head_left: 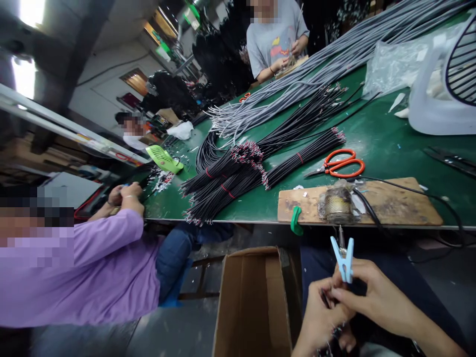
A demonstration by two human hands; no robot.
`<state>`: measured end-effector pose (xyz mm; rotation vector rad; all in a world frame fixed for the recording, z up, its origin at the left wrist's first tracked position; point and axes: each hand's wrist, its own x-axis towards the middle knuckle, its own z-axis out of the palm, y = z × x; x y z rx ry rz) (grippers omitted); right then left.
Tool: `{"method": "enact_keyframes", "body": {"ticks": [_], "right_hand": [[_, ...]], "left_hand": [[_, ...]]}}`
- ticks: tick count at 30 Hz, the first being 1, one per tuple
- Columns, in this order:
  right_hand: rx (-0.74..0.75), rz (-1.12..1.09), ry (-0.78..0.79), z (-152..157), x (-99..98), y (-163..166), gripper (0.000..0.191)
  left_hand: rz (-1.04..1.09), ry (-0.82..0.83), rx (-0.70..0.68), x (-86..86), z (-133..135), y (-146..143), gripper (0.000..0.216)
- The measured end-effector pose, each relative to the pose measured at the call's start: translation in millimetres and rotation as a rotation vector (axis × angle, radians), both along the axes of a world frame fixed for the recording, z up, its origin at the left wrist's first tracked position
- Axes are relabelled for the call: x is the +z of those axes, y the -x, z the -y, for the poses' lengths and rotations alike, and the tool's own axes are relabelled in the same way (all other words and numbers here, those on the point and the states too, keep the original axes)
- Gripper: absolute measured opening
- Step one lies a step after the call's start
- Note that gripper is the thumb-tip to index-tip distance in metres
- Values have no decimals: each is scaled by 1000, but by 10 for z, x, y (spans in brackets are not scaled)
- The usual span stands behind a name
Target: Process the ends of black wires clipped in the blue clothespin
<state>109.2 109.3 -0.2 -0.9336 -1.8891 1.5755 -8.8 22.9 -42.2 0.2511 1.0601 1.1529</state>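
Observation:
My left hand is closed around thin dark cable, its fingers bent. Small coloured wire ends show below its fingers. My right hand is closed beside it, thumb and fingertips meeting the left fingers. A light blue clothespin stands up from the right fingertips, its two legs spread toward the table. What its lower end grips is hidden. Just beyond it, a metal soldering iron tip sticks out from a stained round holder on a wooden board at the table edge.
Orange-handled scissors, bundled black cables and long grey cables lie on the green table. A fan stands right. Below is an open cardboard box. A person in purple works left; another sits opposite.

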Motion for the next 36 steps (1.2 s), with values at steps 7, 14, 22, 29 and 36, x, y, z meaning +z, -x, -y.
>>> {"method": "enact_keyframes", "body": {"ticks": [7,14,22,29,36], "right_hand": [[-22,-149,106,66,-96,-141,19],[-33,-207,-177,125,11,-222,14],[31,-423,460,211,-116,-119,24],[-89,-388,129,184,-91,-122,13],[-122,-350,-233,160,-9,-131,20]], "left_hand": [[174,-287,100,172,59,29,31],[175,-361,77,147,98,39,9],[164,-475,37,232,20,37,9],[174,-431,2,281,26,71,14],[179,-352,-114,304,2,98,30]]}}
